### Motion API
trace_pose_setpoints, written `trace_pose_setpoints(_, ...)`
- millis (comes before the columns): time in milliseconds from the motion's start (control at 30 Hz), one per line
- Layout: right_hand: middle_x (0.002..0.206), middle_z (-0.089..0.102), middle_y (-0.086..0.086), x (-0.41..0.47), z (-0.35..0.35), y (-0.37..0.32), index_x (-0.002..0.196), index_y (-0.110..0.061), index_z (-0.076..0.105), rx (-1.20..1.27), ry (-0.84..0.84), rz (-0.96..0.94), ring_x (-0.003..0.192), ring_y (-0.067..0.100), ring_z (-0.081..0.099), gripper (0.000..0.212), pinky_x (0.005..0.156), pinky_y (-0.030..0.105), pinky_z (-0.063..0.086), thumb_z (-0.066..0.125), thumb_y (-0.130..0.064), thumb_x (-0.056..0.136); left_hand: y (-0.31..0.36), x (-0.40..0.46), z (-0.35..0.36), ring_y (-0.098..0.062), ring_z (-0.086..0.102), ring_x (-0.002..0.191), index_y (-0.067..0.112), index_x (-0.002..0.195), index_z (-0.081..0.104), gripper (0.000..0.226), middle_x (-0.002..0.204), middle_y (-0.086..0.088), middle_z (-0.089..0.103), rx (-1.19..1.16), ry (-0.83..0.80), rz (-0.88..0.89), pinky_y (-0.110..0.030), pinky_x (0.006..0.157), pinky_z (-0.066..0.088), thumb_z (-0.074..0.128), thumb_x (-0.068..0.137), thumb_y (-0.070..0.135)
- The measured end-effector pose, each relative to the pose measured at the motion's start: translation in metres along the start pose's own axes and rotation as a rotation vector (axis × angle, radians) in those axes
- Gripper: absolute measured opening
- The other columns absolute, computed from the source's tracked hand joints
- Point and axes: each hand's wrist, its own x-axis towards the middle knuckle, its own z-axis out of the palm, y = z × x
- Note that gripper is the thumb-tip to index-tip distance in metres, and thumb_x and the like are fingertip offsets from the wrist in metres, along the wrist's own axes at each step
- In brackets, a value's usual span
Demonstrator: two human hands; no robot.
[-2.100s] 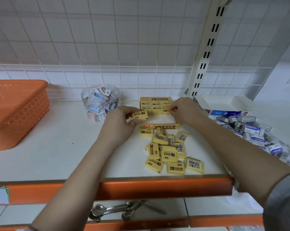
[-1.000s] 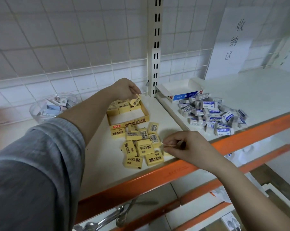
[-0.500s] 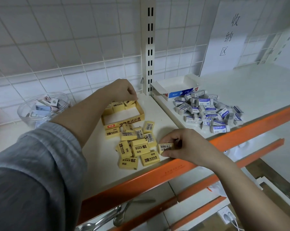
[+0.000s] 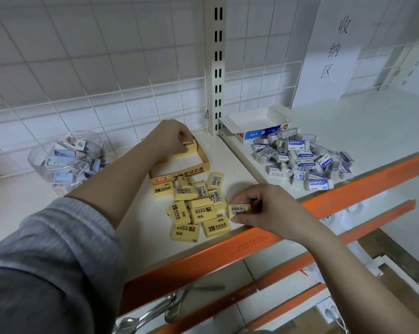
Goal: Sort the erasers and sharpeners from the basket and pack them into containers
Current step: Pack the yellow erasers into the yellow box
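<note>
Yellow 2B erasers: boxing at the shelf

Left hand pinches one yellow eraser at the far end of the yellow cardboard box. Right hand grips another yellow eraser, barcode up, near the orange shelf edge. Loose yellow erasers lie between box and edge. Left: clear jar of sharpeners. Right: pile of blue-and-white erasers beside an open white box.

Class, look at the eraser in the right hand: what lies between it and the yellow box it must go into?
The loose yellow erasers lie between the held eraser and the yellow box, where the left hand is.
</note>
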Motion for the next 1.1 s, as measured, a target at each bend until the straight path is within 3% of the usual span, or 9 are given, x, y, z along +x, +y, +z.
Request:
trace_pose_setpoints(233,0.08,0.059,-0.026,-0.002,0.0,-0.003,0.094,-0.03,0.068,0.064,0.082,-0.021,0.082,-0.014,0.054,0.022,0.068,0.003,0.041,0.078,-0.025,0.075,0.002,-0.021,-0.006,-0.009,0.058,0.088,0.014,0.096,0.073,0.014,0.096,0.002,0.068,-0.054,0.102,-0.002,-0.019,0.076,0.041,0.062,0.088,0.016)
trace_pose_setpoints(400,0.094,0.062,-0.022,-0.001,-0.006,-0.012,0.101,-0.026,0.07,0.107,0.135,-0.1,0.09,-0.016,0.054,0.027,0.073,0.002,0.04,0.077,-0.023,0.076,0.005,-0.062,-0.021,-0.006,0.057,0.083,0.017,0.092,0.073,0.011,0.09,0.007,0.066,-0.109,0.159,-0.041,-0.015,0.074,0.039,0.063,0.087,0.017)
trace_pose_setpoints(600,0.089,0.063,-0.022,0.004,-0.015,-0.021,0.1,-0.027,0.07,0.151,0.2,-0.168,0.088,-0.011,0.057,0.026,0.072,0.005,0.042,0.078,-0.024,0.075,0.002,-0.112,-0.016,-0.008,0.06,0.078,0.022,0.078,0.07,0.004,0.082,0.01,0.069,-0.056,0.118,-0.108,-0.03,0.079,0.05,0.07,0.081,0.023)
trace_pose_setpoints(733,0.089,0.065,-0.018,0.006,-0.017,-0.023,0.099,-0.026,0.071,0.143,0.225,-0.185,0.089,-0.004,0.058,0.025,0.074,0.009,0.044,0.078,-0.025,0.074,-0.003,-0.131,-0.007,-0.01,0.059,0.085,0.027,0.092,0.072,0.012,0.086,0.013,0.064,-0.01,0.104,-0.154,-0.037,0.081,0.052,0.071,0.08,0.031)
trace_pose_setpoints(833,0.09,0.067,-0.015,0.006,-0.017,-0.023,0.099,-0.025,0.072,0.143,0.227,-0.194,0.09,0.001,0.059,0.025,0.076,0.014,0.046,0.077,-0.024,0.075,-0.002,-0.136,-0.001,-0.016,0.058,0.101,0.023,0.109,0.069,0.026,0.106,0.004,0.064,0.041,0.073,-0.18,-0.028,0.086,0.045,0.067,0.084,0.03)
trace_pose_setpoints(933,0.088,0.066,-0.017,0.006,-0.016,-0.024,0.1,-0.024,0.072,0.151,0.225,-0.196,0.09,0.001,0.059,0.026,0.075,0.013,0.046,0.077,-0.023,0.075,0.003,-0.135,0.005,-0.019,0.055,0.105,0.019,0.118,0.065,0.033,0.114,-0.001,0.06,0.099,0.054,-0.177,-0.023,0.084,0.039,0.065,0.086,0.028)
trace_pose_setpoints(1100,0.087,0.065,-0.02,0.006,-0.014,-0.026,0.097,-0.03,0.069,0.174,0.227,-0.2,0.089,-0.001,0.058,0.025,0.072,0.013,0.047,0.077,-0.024,0.074,0.007,-0.134,0.01,-0.02,0.054,0.098,0.013,0.11,0.068,0.03,0.106,-0.004,0.054,0.141,0.045,-0.203,-0.023,0.081,0.039,0.064,0.086,0.03)
